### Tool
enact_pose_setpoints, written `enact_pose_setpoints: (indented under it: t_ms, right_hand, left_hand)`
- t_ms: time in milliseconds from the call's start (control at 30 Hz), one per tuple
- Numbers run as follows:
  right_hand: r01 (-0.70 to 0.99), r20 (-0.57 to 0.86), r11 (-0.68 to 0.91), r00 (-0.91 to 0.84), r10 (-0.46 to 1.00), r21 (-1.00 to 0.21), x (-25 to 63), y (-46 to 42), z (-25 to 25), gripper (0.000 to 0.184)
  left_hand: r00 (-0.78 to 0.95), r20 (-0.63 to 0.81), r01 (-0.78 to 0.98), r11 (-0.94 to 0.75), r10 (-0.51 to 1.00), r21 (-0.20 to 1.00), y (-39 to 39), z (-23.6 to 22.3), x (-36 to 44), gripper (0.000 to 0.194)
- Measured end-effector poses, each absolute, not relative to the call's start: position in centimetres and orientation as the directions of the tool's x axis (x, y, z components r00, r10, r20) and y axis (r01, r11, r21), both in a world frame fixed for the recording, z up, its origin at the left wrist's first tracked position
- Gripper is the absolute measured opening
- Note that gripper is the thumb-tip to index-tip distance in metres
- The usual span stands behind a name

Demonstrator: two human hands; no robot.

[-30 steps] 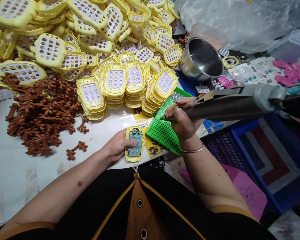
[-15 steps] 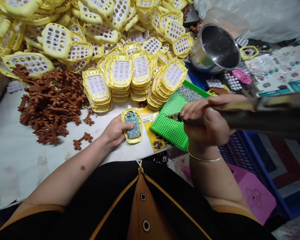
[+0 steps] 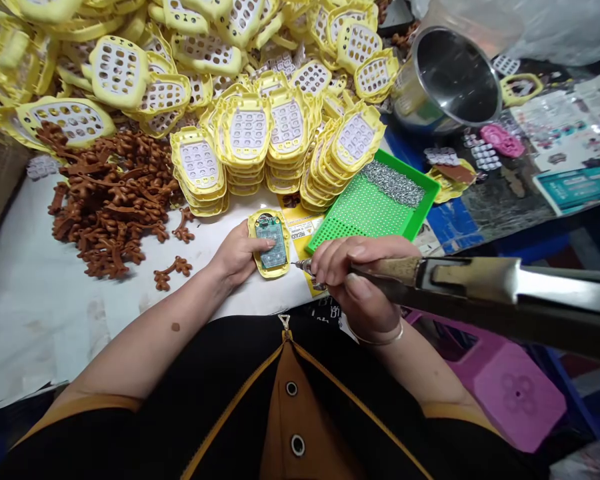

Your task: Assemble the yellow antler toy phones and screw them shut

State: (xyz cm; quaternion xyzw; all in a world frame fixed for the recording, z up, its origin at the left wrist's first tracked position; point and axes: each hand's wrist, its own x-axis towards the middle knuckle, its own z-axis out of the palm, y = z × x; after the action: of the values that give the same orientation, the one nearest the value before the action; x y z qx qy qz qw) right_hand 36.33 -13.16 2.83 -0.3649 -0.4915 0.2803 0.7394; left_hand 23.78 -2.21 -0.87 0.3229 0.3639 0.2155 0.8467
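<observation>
My left hand [image 3: 239, 253] grips a yellow toy phone shell [image 3: 269, 271] by its left side, thumb lying on the green circuit board [image 3: 271, 244] inside it. My right hand [image 3: 353, 273] is closed around a long power screwdriver [image 3: 460, 280], held nearly level. Its thin bit points left, and the tip is close to the right edge of the shell; whether they touch I cannot tell. Just beyond my right hand lies a green perforated tray [image 3: 347, 212] with a heap of small silver screws [image 3: 394, 184] at its far end.
Stacks of yellow shells with white keypads [image 3: 247, 137] stand behind the held one, and a larger pile of yellow shells [image 3: 120, 70] lies beyond. Brown branch-shaped parts [image 3: 113, 200] are heaped at left. A metal pot [image 3: 453, 77] stands back right; a pink stool [image 3: 520, 393] is below right.
My right hand has brought the screwdriver left and nearer to me, from above the green tray to beside the shell. My left hand still holds the shell in much the same place.
</observation>
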Motion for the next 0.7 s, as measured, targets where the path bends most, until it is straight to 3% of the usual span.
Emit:
enact_pose_setpoints:
  t_ms: [367, 533, 700]
  right_hand:
    - [-0.114, 0.519, 0.585, 0.349, 0.78, -0.803, 35.75, -12.65, 2.23, 0.021]
    - [-0.069, 0.492, 0.546, 0.351, 0.797, -0.835, 35.76, -12.79, 2.07, 0.011]
    - [-0.031, 0.501, 0.538, 0.322, 0.803, -0.843, 35.7, -12.74, 2.08, 0.015]
  left_hand:
    - [0.65, -0.489, -0.126, 0.717, 0.582, 0.686, -2.21, -0.56, 23.84, 0.044]
    - [0.66, -0.47, -0.122, 0.7, 0.587, 0.703, -2.25, -0.68, 23.88, 0.044]
    - [0.656, -0.474, -0.112, 0.696, 0.588, 0.709, -2.26, -0.59, 23.87, 0.044]
